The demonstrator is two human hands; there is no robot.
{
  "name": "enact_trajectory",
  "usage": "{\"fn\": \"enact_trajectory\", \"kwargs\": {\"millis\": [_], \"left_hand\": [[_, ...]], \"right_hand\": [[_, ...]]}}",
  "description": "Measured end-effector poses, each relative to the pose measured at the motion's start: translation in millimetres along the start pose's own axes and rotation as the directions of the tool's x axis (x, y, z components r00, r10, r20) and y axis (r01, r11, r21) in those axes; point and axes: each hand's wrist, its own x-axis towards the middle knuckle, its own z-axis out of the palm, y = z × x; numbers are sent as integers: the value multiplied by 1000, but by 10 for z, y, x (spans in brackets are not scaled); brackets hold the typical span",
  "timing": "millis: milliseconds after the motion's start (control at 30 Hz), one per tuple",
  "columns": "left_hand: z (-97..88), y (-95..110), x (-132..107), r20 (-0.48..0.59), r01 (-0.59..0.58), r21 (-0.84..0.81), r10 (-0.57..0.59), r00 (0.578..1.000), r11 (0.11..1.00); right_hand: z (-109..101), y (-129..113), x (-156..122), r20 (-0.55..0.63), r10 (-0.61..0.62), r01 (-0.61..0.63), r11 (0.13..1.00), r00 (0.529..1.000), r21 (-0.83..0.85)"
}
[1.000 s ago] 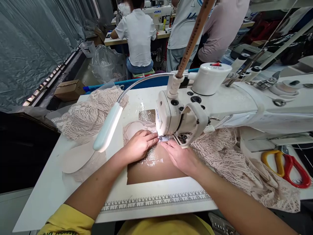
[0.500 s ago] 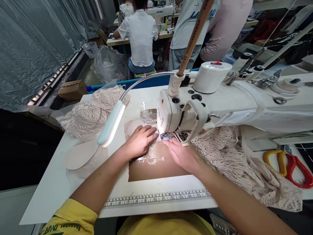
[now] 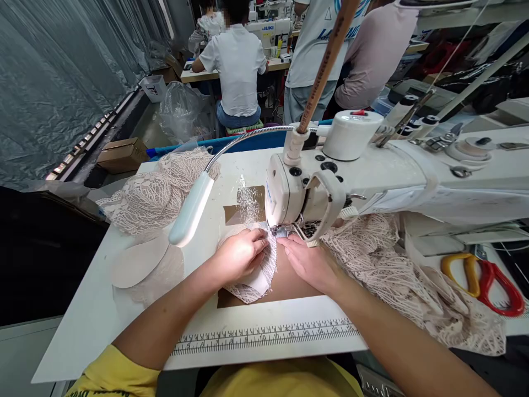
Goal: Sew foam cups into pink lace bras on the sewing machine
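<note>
My left hand (image 3: 243, 255) pinches a piece of pale lace fabric (image 3: 258, 278) with a white backing, its fingers bunched at the edge beside the presser foot (image 3: 279, 231). The lace hangs toward me over the brown sheet (image 3: 289, 281) taped on the table. My right hand (image 3: 306, 259) lies flat on that sheet, fingers stretched out, its fingertips close to the right side of the presser foot. Above both hands stands the white sewing machine (image 3: 285, 190). The needle point is too small to make out.
A lamp (image 3: 192, 212) on a bendy neck hangs left of the machine. Bundled lace (image 3: 155, 187) and pale cup-shaped pieces (image 3: 138, 262) lie left. More lace (image 3: 388, 264) and red-and-yellow-handled scissors (image 3: 498, 286) are right. A ruler strip (image 3: 264, 335) runs along the front edge. Co-workers (image 3: 239, 66) are beyond.
The lace piece has swung round from behind my left hand to the front, toward me. My left fingers have curled in from a flatter spread. My right hand has barely moved.
</note>
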Motion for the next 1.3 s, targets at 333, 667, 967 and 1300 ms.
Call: {"fn": "enact_trajectory", "kwargs": {"millis": [333, 667, 967, 1300], "left_hand": [[97, 71, 15, 39, -11, 179, 5, 999, 984], [92, 130, 11, 94, -19, 242, -4, 996, 970], [95, 92, 60, 47, 12, 192, -22, 999, 981], [-437, 11, -138, 32, 472, 409, -529, 848, 781]], "right_hand": [[-39, -14, 8, 46, -3, 2, 999, 999, 35], [-64, -44, -6, 79, -21, 20, 1000, 997, 13], [-43, -64, -10, 40, -12, 14, 998, 999, -58], [-54, -90, -124, 33, -225, 216, 960, 974, 180]]}}
